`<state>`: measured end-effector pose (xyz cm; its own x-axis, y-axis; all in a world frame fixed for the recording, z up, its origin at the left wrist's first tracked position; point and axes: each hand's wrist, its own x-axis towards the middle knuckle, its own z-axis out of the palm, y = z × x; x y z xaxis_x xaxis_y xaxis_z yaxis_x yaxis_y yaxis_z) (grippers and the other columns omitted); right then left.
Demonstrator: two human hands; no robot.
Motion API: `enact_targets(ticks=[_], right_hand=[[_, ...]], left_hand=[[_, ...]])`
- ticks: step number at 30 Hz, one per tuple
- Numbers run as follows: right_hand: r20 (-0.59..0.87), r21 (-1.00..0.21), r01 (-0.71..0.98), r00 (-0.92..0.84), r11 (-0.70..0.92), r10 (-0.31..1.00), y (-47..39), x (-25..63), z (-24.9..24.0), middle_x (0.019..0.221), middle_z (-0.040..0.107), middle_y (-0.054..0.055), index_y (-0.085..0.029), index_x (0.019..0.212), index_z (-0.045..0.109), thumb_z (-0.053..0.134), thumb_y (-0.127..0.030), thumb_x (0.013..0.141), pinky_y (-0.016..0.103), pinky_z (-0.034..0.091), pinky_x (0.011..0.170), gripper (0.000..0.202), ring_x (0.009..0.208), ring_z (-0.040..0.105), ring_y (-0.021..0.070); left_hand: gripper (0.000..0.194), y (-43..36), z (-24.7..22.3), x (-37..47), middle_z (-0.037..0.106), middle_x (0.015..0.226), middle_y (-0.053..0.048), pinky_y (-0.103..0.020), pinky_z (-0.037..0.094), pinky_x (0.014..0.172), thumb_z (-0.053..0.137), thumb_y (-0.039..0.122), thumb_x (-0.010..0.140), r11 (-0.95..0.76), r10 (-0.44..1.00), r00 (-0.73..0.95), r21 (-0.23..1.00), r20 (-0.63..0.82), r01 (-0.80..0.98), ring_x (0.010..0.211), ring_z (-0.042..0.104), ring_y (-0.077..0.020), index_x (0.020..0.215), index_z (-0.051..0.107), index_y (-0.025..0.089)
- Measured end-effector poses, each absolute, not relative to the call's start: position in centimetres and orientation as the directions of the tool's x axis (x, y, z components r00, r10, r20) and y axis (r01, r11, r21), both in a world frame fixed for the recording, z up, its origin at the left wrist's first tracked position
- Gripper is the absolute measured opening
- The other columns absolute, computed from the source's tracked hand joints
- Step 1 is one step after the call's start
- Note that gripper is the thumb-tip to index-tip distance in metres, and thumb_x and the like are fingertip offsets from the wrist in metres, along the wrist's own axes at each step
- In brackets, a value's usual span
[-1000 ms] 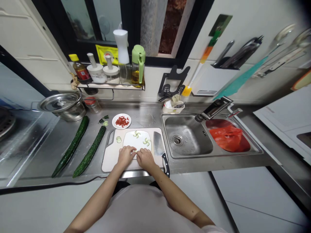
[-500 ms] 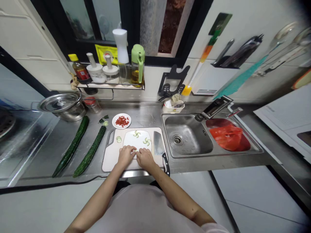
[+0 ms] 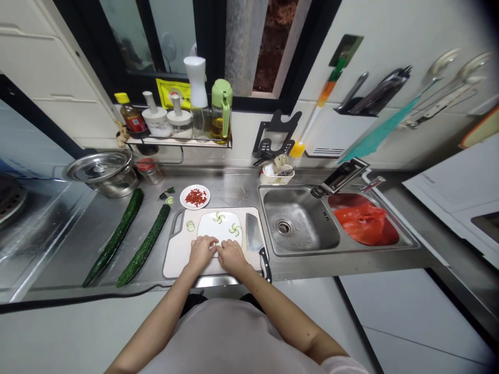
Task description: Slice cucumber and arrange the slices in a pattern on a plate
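Observation:
My left hand (image 3: 201, 253) and my right hand (image 3: 232, 256) meet at the near edge of a white square plate (image 3: 210, 227), thumbs and fingertips pinched close together. Between them a bit of pale green cucumber slice (image 3: 217, 243) shows; the fingers cover most of it. Two curved-petal patterns of cucumber slices, one at the top (image 3: 219, 217) and one at the right (image 3: 235, 229), lie on the plate. Under the plate is a pale cutting board (image 3: 177, 259). A few round cucumber slices (image 3: 190, 226) rest on its left, and a kitchen knife (image 3: 254, 234) with a black handle lies on its right.
Two whole cucumbers (image 3: 146, 244) lie to the left. Behind the board sit a small plate of red pieces (image 3: 195, 197) and cucumber scraps (image 3: 169, 200). A sink (image 3: 312, 221) with a red plastic bag (image 3: 362, 223) is at right; a lidded pot (image 3: 105, 176) stands back left.
Both hands stay at the plate's near edge, with only slight finger movement. The view has tilted up a little; the plate, slices and knife look unmoved.

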<state>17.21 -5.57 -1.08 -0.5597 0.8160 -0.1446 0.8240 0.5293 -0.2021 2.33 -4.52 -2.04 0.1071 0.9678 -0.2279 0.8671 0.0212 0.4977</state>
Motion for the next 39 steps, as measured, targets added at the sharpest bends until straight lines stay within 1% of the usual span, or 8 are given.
enact_targets(ticks=[9,14,21,30,33,35,37,39], right_hand=[[-0.168,-0.192,0.836,-0.544,0.514,0.822,-5.6,17.0,-0.3,0.1,0.063,0.011,-0.016,0.111,0.064,0.042,-0.02,0.09,0.037,0.035,0.082,0.031,0.098,0.051,0.0247],[-0.185,-0.193,0.839,-0.54,0.508,0.821,-5.6,17.0,-0.3,0.102,0.063,0.012,-0.016,0.112,0.064,0.042,-0.018,0.089,0.036,0.035,0.085,0.032,0.099,0.052,0.0237],[-0.241,-0.21,0.85,-0.524,0.483,0.817,-4.6,16.8,0.5,0.103,0.064,0.012,-0.016,0.112,0.066,0.042,-0.017,0.088,0.036,0.035,0.088,0.034,0.102,0.052,0.0236],[-0.284,-0.222,0.823,-0.568,0.524,0.772,-3.4,17.0,0.8,0.1,0.065,0.013,-0.014,0.109,0.066,0.042,-0.014,0.085,0.033,0.037,0.084,0.034,0.1,0.054,0.0235],[-0.27,-0.224,0.827,-0.56,0.515,0.783,-3.3,17.0,0.7,0.1,0.065,0.012,-0.015,0.115,0.063,0.042,-0.013,0.085,0.032,0.038,0.082,0.036,0.097,0.055,0.0225],[-0.26,-0.223,0.829,-0.558,0.513,0.788,-3.2,17.0,0.7,0.099,0.066,0.011,-0.016,0.117,0.061,0.043,-0.012,0.085,0.032,0.038,0.08,0.037,0.096,0.056,0.0222],[-0.261,-0.221,0.83,-0.556,0.512,0.789,-3.1,17.0,0.7,0.099,0.066,0.011,-0.016,0.112,0.063,0.044,-0.013,0.084,0.031,0.038,0.078,0.034,0.095,0.056,0.0224],[-0.272,-0.221,0.834,-0.55,0.506,0.79,-3.0,16.9,0.8,0.097,0.066,0.012,-0.015,0.103,0.066,0.045,-0.013,0.083,0.031,0.038,0.076,0.029,0.093,0.057,0.0225]], left_hand=[[0.025,-4.7,-2.1,2.5,0.068,0.095,-0.004,-0.036,0.034,0.086,0.054,0.026,0.084,0.01,0.972,0.106,0.493,-0.208,0.87,0.099,0.057,-0.0236,0.103,0.07,0.027],[0.024,-4.7,-2.2,2.6,0.068,0.096,-0.004,-0.036,0.033,0.085,0.053,0.026,0.084,0.008,0.973,0.106,0.489,-0.204,0.873,0.1,0.056,-0.0237,0.103,0.069,0.027],[0.024,-4.8,-1.9,2.8,0.067,0.095,-0.004,-0.036,0.032,0.085,0.052,0.027,0.086,0.012,0.975,0.097,0.486,-0.199,0.874,0.098,0.056,-0.0227,0.104,0.068,0.027],[0.021,-4.8,-1.1,3.1,0.067,0.095,-0.004,-0.035,0.033,0.085,0.052,0.027,0.086,0.032,0.972,0.08,0.46,-0.223,0.887,0.098,0.056,-0.0218,0.1,0.068,0.027],[0.02,-4.9,-0.9,3.1,0.068,0.093,-0.004,-0.035,0.034,0.085,0.052,0.027,0.085,0.039,0.975,0.072,0.481,-0.21,0.876,0.097,0.057,-0.0221,0.097,0.069,0.025],[0.02,-4.9,-1.0,3.0,0.068,0.091,-0.004,-0.034,0.036,0.084,0.053,0.026,0.084,0.053,0.976,0.066,0.521,-0.208,0.852,0.096,0.059,-0.0218,0.094,0.07,0.025],[0.022,-4.7,-1.2,2.7,0.069,0.091,-0.002,-0.032,0.037,0.084,0.053,0.022,0.082,0.079,0.977,0.054,0.588,-0.206,0.805,0.094,0.06,-0.0203,0.095,0.07,0.025],[0.025,-4.4,-1.4,2.0,0.07,0.092,-0.001,-0.03,0.039,0.083,0.052,0.019,0.08,0.133,0.981,-0.007,0.642,-0.195,0.755,0.093,0.06,-0.0183,0.098,0.07,0.025]])
